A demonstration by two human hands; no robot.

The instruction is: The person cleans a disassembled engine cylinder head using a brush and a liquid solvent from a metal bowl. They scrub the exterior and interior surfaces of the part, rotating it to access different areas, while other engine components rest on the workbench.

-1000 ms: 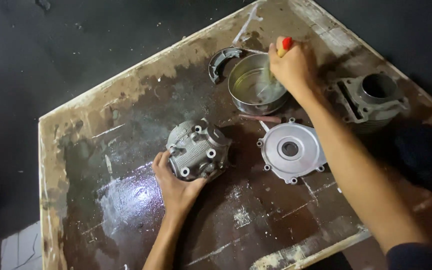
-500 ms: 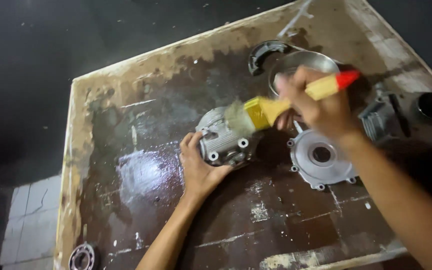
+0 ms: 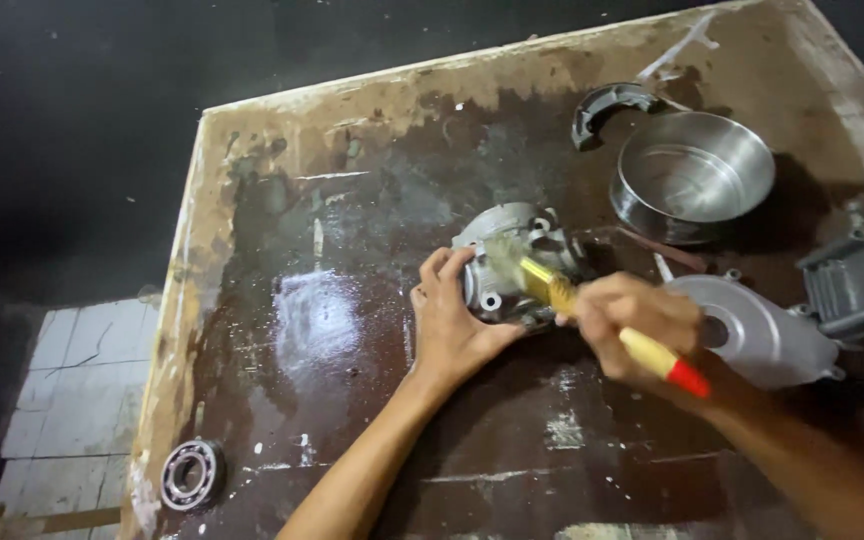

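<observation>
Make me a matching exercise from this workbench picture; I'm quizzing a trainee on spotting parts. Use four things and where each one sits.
Things:
1. paintbrush
2. metal bowl
3. bearing
4. engine casting

Places:
A. near the board's lower left corner
B. gripped in the right hand, bristles on the casting
C. far right part of the board, beside a curved dark part
D. steadied by the left hand at mid-board

Pairs: 1-B, 2-C, 3-A, 4-D

A worn, wet brown board (image 3: pixel 352 400) lies over dark floor (image 3: pixel 72 120), pale tiles (image 3: pixel 62 400) at lower left
</observation>
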